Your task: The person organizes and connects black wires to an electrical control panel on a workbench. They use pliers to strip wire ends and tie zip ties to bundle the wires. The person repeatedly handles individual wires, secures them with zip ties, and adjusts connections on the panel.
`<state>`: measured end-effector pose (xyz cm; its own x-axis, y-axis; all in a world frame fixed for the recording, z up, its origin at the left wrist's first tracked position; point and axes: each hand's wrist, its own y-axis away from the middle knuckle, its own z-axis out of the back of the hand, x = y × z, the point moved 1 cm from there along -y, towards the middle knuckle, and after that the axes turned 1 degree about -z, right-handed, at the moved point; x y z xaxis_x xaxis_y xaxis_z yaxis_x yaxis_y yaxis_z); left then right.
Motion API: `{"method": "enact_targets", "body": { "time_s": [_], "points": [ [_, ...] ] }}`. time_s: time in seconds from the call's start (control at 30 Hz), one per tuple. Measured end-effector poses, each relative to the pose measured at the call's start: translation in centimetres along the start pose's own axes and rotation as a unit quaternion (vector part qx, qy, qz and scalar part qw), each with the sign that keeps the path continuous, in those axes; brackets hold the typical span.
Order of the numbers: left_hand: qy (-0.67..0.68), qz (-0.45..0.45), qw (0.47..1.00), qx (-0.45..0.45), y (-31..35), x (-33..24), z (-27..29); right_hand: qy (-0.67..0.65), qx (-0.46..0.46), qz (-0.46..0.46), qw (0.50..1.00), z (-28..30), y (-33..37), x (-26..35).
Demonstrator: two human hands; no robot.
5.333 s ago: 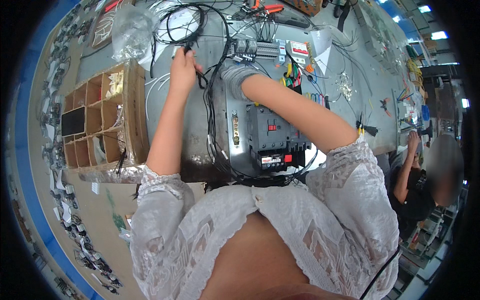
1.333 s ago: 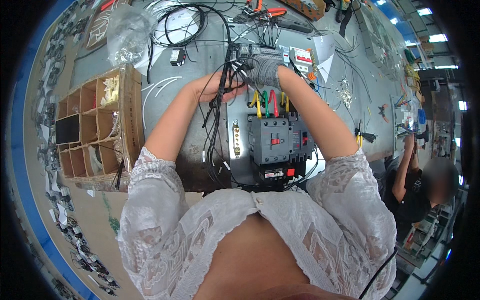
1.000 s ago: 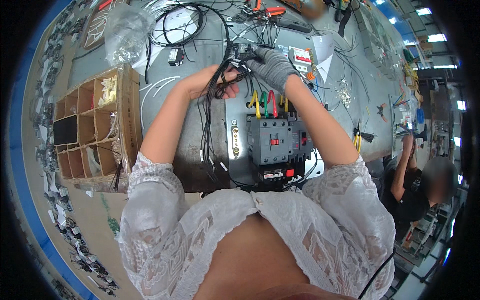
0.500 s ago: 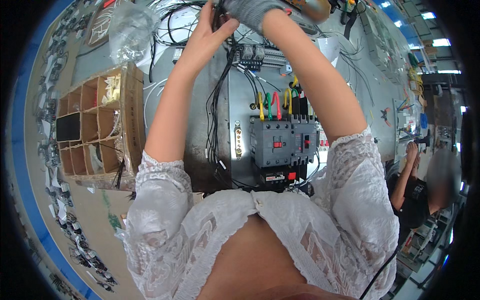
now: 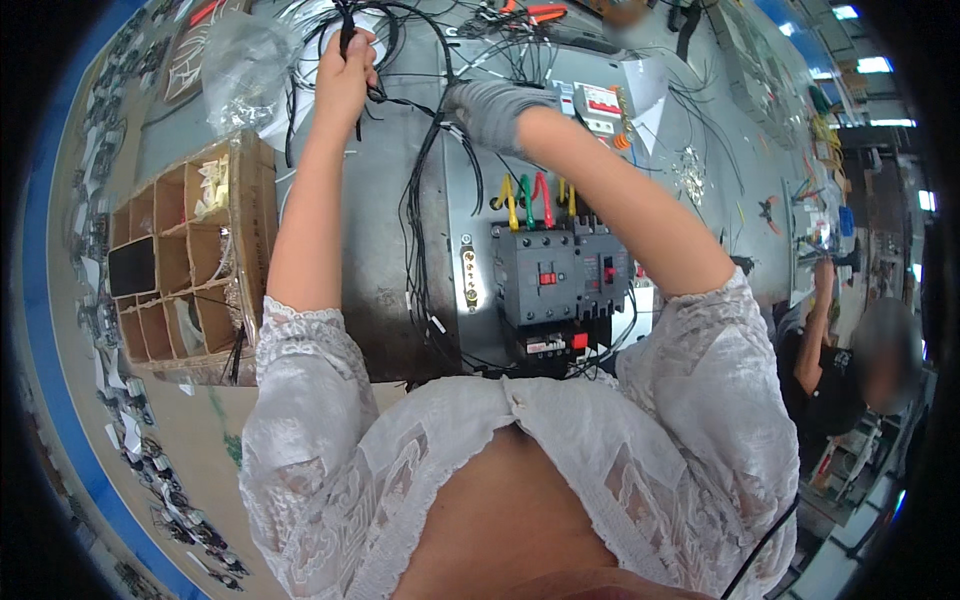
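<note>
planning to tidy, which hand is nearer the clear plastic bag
Left: the left hand is right of the bag; the right hand is farther right, over the metal plate.

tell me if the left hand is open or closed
Closed: the left hand is curled around black wires, which stick out above and below it.

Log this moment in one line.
left hand: grips black wires; right hand: gloved, at the wires; nearby: gray breaker, divided cardboard box
</note>
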<state>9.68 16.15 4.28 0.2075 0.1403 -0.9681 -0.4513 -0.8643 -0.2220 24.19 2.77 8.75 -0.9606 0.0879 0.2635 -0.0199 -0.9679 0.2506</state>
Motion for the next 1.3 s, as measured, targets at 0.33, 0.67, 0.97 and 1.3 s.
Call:
{"method": "enact_targets", "body": {
  "time_s": [0.33, 0.67, 0.97, 1.3],
  "points": [
    [-0.386, 0.002, 0.917, 0.102, -0.4, 0.5, -0.5, -0.237, -0.103, 0.002, 0.966, -8.5, -3.9, -3.3],
    [-0.419, 0.07, 0.856, 0.294, 3.3, 4.5, 0.2, -0.419, -0.074, 0.102, 0.899, -11.1, -4.2, -4.5],
    [-0.044, 0.196, 0.976, 0.079, 6.1, 3.7, -0.7, -0.06, -0.019, 0.031, 0.998, -1.7, 3.7, 1.9],
    [-0.074, 0.187, 0.98, 0.012, 6.1, 5.2, -0.2, -0.048, -0.274, -0.421, 0.863, -4.3, 35.9, -22.1]
  ]
}}
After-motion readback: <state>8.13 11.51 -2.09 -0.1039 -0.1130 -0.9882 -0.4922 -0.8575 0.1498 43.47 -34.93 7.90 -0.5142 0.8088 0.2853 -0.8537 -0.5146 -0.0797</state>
